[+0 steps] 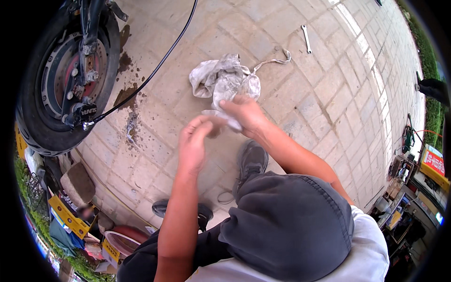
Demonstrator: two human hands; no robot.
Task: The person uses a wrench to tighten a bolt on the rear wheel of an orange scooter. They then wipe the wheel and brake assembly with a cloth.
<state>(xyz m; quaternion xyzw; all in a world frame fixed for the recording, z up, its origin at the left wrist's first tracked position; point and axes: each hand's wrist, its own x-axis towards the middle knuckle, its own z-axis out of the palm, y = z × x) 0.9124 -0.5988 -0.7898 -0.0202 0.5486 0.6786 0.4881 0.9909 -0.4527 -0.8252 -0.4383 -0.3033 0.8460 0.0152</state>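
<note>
A crumpled, stained whitish rag (227,75) hangs in front of me, with a thin strip or tie trailing from it to the right. My right hand (244,113) is closed on its near end, a pale fold poking out below the fingers. Close on the left, my left hand (195,136) has bent fingers reaching to the same end of the cloth. Motion smears its fingertips, so whether they grip the rag cannot be made out.
A motorcycle wheel (35,113) stands at the left, a black cable (162,61) arching from its brake caliper (83,113). Dark wet stains mark the paving beside it. A wrench (306,39) lies at the far right. Yellow boxes (68,217) and a stone block (78,183) sit lower left.
</note>
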